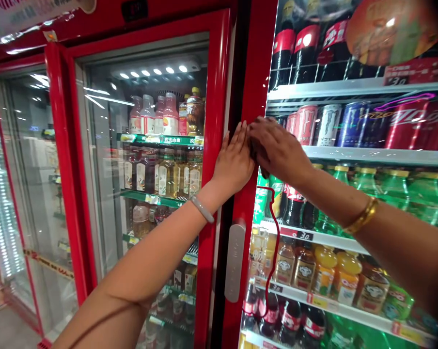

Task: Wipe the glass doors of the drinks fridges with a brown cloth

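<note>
My left hand lies with its fingers stretched out and flat against the red frame of the right cooler door; a grey bangle circles its wrist. Right beside it, my right hand presses on the same frame at its inner edge. Its fingers are bent and close together, and the fingertips are partly hidden; something dark shows under them, which I cannot make out. A gold bangle is on that wrist. Below both hands, a thin red cord hangs in front of the shelves, and a pale door handle is fixed to the frame.
Left of the frame stands a shut glass door with bottled drinks behind it. To the right are lit shelves holding cola bottles, drink cans and green bottles. Another red-framed door is at far left.
</note>
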